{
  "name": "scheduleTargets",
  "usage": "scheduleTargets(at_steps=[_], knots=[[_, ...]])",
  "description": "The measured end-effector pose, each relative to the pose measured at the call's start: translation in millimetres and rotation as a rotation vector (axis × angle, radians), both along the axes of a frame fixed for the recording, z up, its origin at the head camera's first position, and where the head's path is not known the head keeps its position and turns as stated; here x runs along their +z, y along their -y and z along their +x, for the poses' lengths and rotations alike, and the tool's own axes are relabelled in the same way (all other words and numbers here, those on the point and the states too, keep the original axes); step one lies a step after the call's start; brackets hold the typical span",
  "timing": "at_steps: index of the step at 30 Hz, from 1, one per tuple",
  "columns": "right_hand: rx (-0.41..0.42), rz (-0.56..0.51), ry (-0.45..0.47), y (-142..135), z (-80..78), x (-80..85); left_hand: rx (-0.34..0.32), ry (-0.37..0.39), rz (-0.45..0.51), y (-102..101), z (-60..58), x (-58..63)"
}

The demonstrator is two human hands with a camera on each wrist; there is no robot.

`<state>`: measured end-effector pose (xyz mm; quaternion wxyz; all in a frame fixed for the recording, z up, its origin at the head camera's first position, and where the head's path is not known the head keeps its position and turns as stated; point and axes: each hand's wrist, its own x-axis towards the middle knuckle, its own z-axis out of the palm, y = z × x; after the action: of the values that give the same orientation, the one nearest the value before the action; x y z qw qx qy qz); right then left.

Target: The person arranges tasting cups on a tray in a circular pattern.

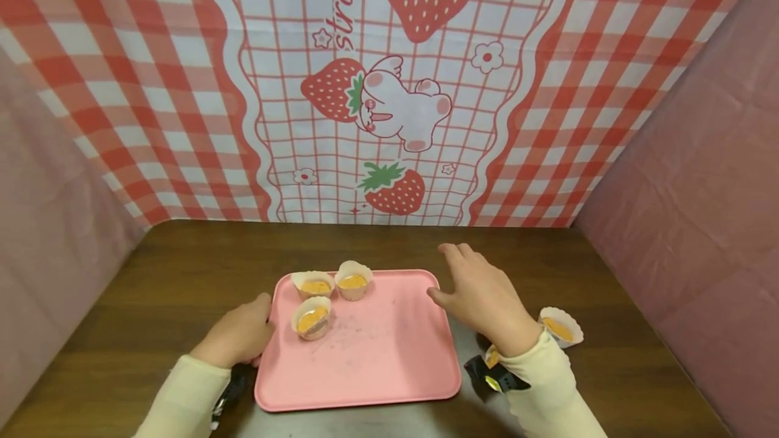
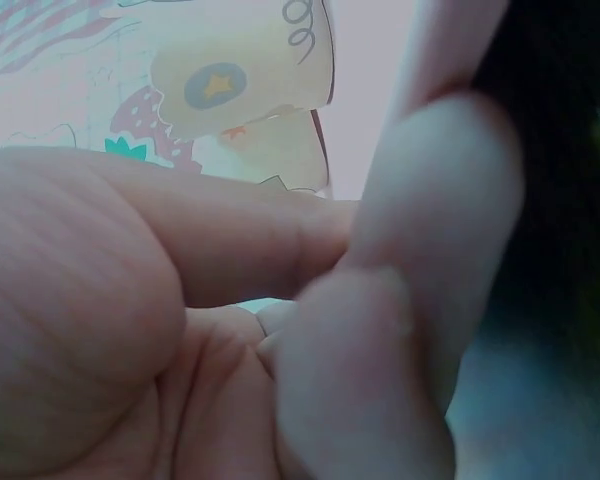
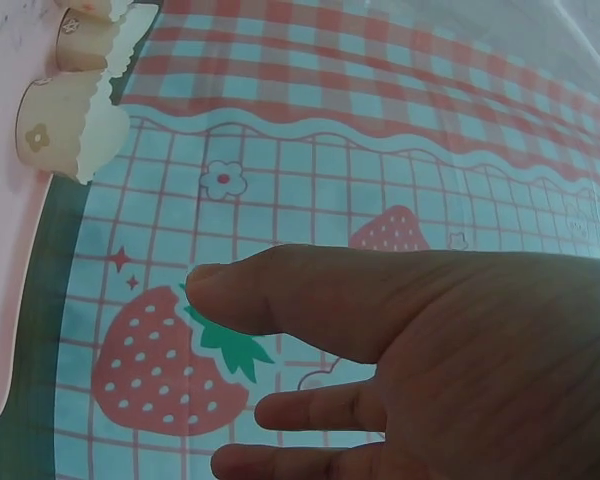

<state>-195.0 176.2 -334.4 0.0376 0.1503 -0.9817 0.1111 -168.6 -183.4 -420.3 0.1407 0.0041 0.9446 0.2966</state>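
Note:
A pink rectangular tray (image 1: pixel 395 370) lies on the table. At its left edge my left hand (image 1: pixel 240 331) grips the rim, and the left wrist view shows the fingers (image 2: pixel 365 375) bent against the thumb. Three scalloped paper baking cups with orange-yellow filling stand in the tray's far left part: a back cup (image 1: pixel 353 281), a left cup (image 1: pixel 314 285) and a nearer, tilted cup (image 1: pixel 312 318). My right hand (image 1: pixel 481 293) hovers over the table beside the tray's right edge, thumb and fingers spread, holding nothing.
Right of the tray, another filled cup (image 1: pixel 560 328) lies tilted on the dark wooden table (image 1: pixel 621 384). A further cup (image 1: pixel 491 356) is mostly hidden under the right wrist. Behind the table hangs a strawberry-print cloth (image 1: pixel 395 120), with pink cloth walls at both sides.

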Motion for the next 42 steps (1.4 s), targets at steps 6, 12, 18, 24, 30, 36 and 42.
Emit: scheduleTargets(at_steps=[6, 12, 18, 24, 30, 36, 42], knots=[[0.001, 0.0, 0.031, 2, 1.9, 0.8, 0.0, -0.012, 0.003, 1, 2.2, -1.4], [-0.012, 0.002, 0.022, 1, 1.6, 2.1, 0.018, 0.009, 0.01, 2, 0.6, 2.3], [-0.022, 0.006, 0.037, -5, 1.9, 1.7, -0.002, -0.003, -0.051, -1, -2.6, 4.5], [-0.035, 0.006, 0.022, -8, 3.0, 2.4, -0.05, -0.02, -0.093, -1, -3.9, 2.3], [-0.014, 0.007, 0.037, -6, 1.7, 5.1, -0.053, -0.026, -0.09, 5, -0.2, 0.1], [-0.026, -0.003, 0.05, -9, 2.0, 8.8, -0.055, -0.007, -0.067, 5, -0.9, 2.2], [-0.01, -0.032, 0.044, -13, 2.4, 7.6, -0.064, 0.004, -0.071, 3, -2.2, 3.2]])
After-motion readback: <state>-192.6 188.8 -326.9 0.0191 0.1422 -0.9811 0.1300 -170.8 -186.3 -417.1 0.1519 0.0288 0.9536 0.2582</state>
